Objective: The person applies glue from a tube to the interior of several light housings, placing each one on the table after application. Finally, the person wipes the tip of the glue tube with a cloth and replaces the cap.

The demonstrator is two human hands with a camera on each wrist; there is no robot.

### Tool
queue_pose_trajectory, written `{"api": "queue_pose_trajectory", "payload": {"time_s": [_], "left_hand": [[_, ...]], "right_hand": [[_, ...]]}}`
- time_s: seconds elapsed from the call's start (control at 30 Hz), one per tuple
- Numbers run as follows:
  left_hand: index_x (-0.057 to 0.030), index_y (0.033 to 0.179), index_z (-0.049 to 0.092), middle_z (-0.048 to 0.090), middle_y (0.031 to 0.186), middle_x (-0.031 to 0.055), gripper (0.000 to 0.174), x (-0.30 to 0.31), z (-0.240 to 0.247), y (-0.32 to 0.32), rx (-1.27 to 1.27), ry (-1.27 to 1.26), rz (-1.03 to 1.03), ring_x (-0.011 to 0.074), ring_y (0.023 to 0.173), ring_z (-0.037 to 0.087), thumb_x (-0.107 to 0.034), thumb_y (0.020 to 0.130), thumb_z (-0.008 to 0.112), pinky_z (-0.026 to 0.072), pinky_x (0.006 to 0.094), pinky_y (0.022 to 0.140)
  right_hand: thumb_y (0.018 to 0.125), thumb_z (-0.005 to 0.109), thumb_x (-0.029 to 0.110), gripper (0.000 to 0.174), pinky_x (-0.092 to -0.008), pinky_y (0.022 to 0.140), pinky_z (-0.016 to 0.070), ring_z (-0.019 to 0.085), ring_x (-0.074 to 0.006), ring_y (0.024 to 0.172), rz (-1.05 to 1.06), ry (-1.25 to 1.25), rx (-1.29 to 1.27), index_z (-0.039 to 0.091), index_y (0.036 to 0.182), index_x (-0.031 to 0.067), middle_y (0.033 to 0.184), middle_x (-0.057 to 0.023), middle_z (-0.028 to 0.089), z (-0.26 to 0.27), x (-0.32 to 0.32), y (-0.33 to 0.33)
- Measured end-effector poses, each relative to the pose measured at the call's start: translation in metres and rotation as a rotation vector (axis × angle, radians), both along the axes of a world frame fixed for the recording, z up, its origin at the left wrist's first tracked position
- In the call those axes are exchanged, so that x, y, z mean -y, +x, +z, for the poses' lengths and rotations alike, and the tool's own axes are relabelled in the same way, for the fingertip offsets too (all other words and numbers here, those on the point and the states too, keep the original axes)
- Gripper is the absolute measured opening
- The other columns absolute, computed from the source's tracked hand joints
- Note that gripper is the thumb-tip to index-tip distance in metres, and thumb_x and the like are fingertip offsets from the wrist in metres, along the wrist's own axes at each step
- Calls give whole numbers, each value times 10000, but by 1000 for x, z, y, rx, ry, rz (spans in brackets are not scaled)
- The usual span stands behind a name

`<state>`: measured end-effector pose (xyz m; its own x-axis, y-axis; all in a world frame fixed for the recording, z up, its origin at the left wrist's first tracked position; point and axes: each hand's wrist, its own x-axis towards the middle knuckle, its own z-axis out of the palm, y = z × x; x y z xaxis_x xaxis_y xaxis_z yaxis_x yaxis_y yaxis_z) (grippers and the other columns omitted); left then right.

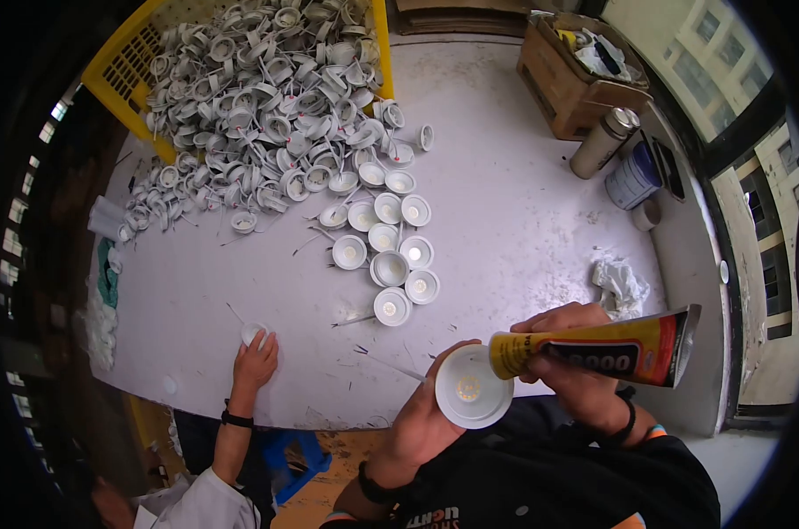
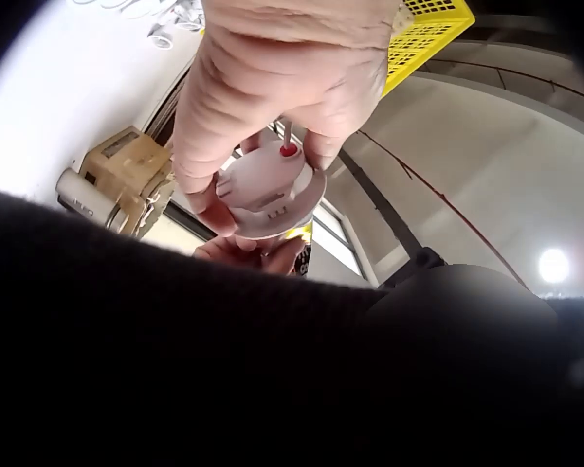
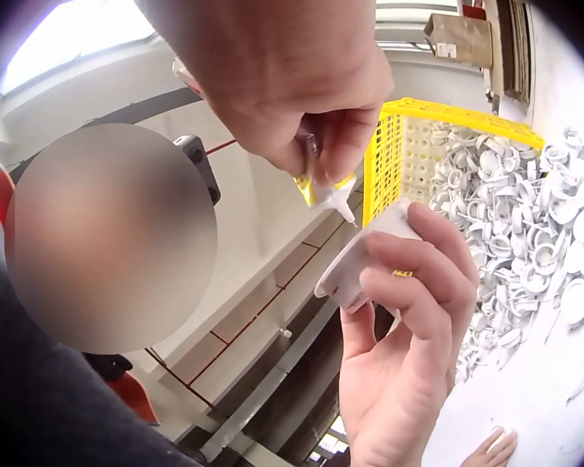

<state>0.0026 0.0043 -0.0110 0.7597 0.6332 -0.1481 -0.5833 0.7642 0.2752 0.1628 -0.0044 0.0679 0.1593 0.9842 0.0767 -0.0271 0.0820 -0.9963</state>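
My left hand point(image 1: 426, 421) holds a round white lamp housing point(image 1: 474, 386) by its rim, the open face with a yellowish LED centre turned up in the head view. The back of the housing point(image 2: 273, 190) with a red spot shows in the left wrist view, under the fingers of my left hand point(image 2: 282, 78). My right hand point(image 1: 576, 370) grips a yellow and black glue tube point(image 1: 602, 353). In the right wrist view the tube's pale nozzle point(image 3: 343, 208), below my right hand point(image 3: 302, 97), points at the housing's rim point(image 3: 355, 263), close to it; whether they touch I cannot tell.
A yellow crate point(image 1: 117, 79) spills many white housings onto the table point(image 1: 523, 229). Several housings point(image 1: 392, 307) stand face up mid-table. Another person's hand point(image 1: 256, 360) touches a small white piece at left. At right are a cardboard box point(image 1: 549, 79), a spray can point(image 1: 601, 145) and crumpled tissue point(image 1: 620, 286).
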Motion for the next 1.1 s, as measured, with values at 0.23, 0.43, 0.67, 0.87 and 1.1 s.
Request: {"api": "queue_pose_trajectory", "payload": {"time_s": [0.23,0.43,0.67,0.87,1.1], "left_hand": [[-47,1244,173,272,1245,120,558,0,7,2,52,-94,-5,214,1140,320,-390,837,341,306,361,928],[-40,1240,171,278,1236,127,574,0,12,1,45,-37,-10,209,1132,332,-408,833,340,318,349,920],[-38,1241,163,281,1232,128,596,-1,15,1,24,13,8,210,1133,331,-423,826,350,317,343,921],[-37,1238,171,284,1230,128,587,-1,12,1,13,4,16,212,1131,333,-412,827,356,319,343,918],[-24,1231,184,300,1217,129,636,-3,10,-3,-69,42,43,213,1116,351,-437,800,403,338,348,900]], "right_hand": [[648,601,5,248,-258,514,494,570,-199,664,38,55,119,431,829,7,828,-197,537,-2,-1,-1],[734,548,-26,215,-287,762,441,514,-202,928,183,1,8,450,923,8,975,-153,519,6,2,2],[738,548,-21,211,-281,766,436,512,-194,932,193,33,75,456,926,6,977,-151,519,4,1,2],[719,571,-24,228,-271,737,451,536,-203,896,157,33,102,475,923,7,950,-126,526,-1,0,0],[667,622,-11,224,-271,656,484,577,-230,807,81,198,424,518,863,16,892,-130,539,2,-3,1]]}}
